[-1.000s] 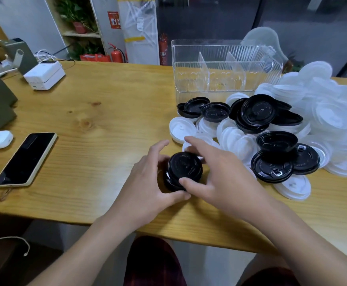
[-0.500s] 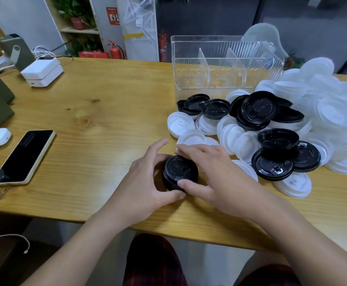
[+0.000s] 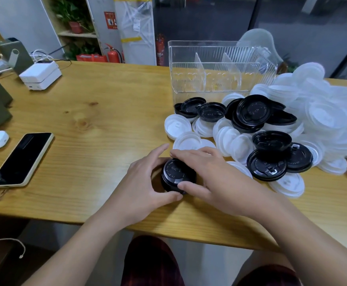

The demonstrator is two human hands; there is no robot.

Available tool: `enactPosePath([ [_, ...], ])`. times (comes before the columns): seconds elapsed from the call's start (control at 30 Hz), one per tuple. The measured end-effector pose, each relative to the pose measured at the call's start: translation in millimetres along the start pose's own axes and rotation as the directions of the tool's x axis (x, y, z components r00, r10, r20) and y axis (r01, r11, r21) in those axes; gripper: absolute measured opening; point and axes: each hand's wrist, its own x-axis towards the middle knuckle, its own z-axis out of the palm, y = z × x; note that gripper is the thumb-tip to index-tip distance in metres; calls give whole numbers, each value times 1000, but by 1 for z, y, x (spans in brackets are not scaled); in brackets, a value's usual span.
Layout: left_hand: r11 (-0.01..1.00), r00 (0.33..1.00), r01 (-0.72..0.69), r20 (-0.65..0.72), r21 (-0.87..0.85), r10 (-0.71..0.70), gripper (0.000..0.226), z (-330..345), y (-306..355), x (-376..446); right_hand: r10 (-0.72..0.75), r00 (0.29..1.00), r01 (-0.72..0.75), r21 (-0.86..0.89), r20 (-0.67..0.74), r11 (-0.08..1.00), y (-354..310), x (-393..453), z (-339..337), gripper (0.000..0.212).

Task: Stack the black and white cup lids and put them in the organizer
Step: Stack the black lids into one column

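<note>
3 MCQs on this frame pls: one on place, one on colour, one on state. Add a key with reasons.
1. Where is the phone?
A. left of the hands on the table
B. inside the organizer
C. on the lid pile

2. What colour is the stack between the hands?
A. white
B. black
C. green

3. What state is the organizer in?
A. full of white lids
B. lying on its side
C. upright, no lids in it

Key:
1 A: it lies flat on the table, well left of the left hand.
2 B: the lids that the left hand and right hand hold are black.
3 C: its clear compartments show only dividers.
</note>
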Motion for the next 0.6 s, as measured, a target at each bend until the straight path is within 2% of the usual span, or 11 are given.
enactPosePath([
  [0.13,996,997,-60,-35,66,63,114,0,2,-4,2,998,1,62,-56,998,1,-3,-1,69],
  [0.23,994,995,-77,-60,77,82,107,1,5,-5,113,959,-93,88,-260,992,14,3,-6,58],
  [0.33,996,994,-77,-78,54,81,89,3,5,-4,165,887,-194,-23,-432,981,34,18,-14,46],
  [0.5,998,993,-56,-97,42,60,80,4,2,-4,217,871,-351,-248,-441,903,55,47,-20,15],
  [0.53,997,993,-57,-100,44,61,78,3,2,-5,232,859,-385,-279,-456,880,56,49,-19,14],
  [0.6,998,993,-57,-105,42,61,75,3,4,-6,250,840,-438,-329,-482,837,59,51,-17,25],
])
